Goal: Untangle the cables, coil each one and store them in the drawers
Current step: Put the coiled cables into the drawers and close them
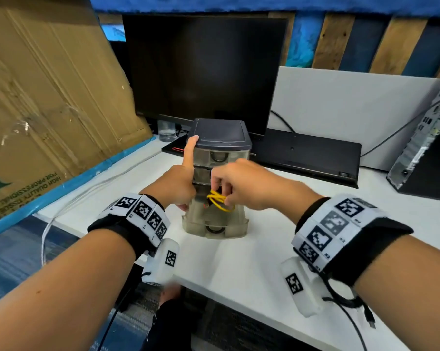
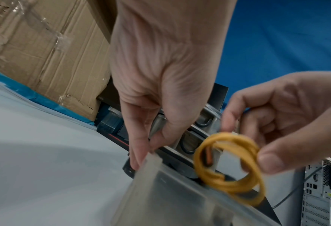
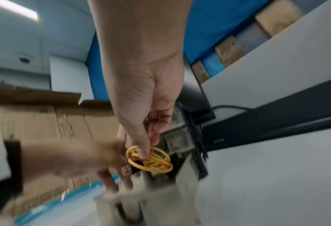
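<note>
A small translucent drawer tower (image 1: 220, 153) with a dark lid stands mid-table. One lower drawer (image 1: 229, 224) is pulled out toward me; it also shows in the left wrist view as the drawer (image 2: 160, 191). My left hand (image 1: 178, 186) holds this drawer's left rim, thumb raised against the lid; the left hand (image 2: 149, 146) has its fingertips on the drawer's corner. My right hand (image 1: 224, 193) pinches a coiled yellow cable (image 1: 217, 198) just above the open drawer. The coil (image 2: 215, 178) dips into the drawer's mouth. In the right wrist view the right hand (image 3: 147, 146) grips the coil (image 3: 157, 165), whose USB plug (image 3: 127, 169) sticks out.
A dark monitor (image 1: 203, 72) and a black keyboard (image 1: 307, 158) stand behind the tower. Cardboard (image 1: 49, 97) leans at the left, with a glass (image 1: 167, 131) near its foot. A PC case (image 1: 426, 148) is at the right. A white cable (image 1: 87, 191) runs off the white table (image 1: 264, 262).
</note>
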Demonstrator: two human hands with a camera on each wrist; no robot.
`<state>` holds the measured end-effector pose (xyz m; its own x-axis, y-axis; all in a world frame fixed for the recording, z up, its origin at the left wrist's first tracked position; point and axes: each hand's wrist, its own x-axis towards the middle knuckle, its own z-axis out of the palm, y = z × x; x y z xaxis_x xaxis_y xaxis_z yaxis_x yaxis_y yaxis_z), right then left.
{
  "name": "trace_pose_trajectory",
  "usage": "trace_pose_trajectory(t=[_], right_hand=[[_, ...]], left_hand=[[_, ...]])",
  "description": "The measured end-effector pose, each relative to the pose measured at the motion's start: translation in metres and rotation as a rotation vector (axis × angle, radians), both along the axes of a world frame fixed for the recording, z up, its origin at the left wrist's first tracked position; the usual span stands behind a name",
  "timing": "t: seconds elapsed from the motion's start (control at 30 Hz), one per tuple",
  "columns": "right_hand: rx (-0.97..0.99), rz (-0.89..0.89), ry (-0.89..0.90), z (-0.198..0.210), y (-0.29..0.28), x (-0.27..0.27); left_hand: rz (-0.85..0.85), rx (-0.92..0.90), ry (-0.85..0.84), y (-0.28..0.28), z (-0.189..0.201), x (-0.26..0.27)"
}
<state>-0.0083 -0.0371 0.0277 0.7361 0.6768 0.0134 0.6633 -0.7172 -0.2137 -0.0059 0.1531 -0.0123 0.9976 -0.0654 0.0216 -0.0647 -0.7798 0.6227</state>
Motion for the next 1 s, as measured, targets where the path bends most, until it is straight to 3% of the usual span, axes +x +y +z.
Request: trace_pose_trajectory(t=[0.2, 0.43, 0.6, 0.73, 0.8, 1.0], right_hand=[[-0.063, 0.012, -0.017, -0.042, 0.026, 0.008], [-0.021, -0.043, -0.028, -0.058, 0.038, 0.021], [0.095, -0.030, 0.059, -0.046, 0.023, 0.025], [0.231, -0.124, 0.058, -0.024, -0.011, 0.021], [0.118, -0.179, 0.101, -0.018, -0.031, 0.018], [-0.481, -0.332, 0.495, -0.006, -0.088, 0.000]], left_hand=[[-0.029, -0.023, -0.010, 0.002, 0.000, 0.000], [-0.031, 0.000, -0.028, 0.004, -0.004, 0.003], [-0.023, 0.022, -0.017, 0.002, -0.002, 0.001], [-0.006, 0.005, -0.029, 0.001, -0.005, 0.003], [0.002, -0.005, -0.028, 0.000, -0.005, 0.003], [0.015, 0.014, -0.023, -0.004, -0.004, 0.001]])
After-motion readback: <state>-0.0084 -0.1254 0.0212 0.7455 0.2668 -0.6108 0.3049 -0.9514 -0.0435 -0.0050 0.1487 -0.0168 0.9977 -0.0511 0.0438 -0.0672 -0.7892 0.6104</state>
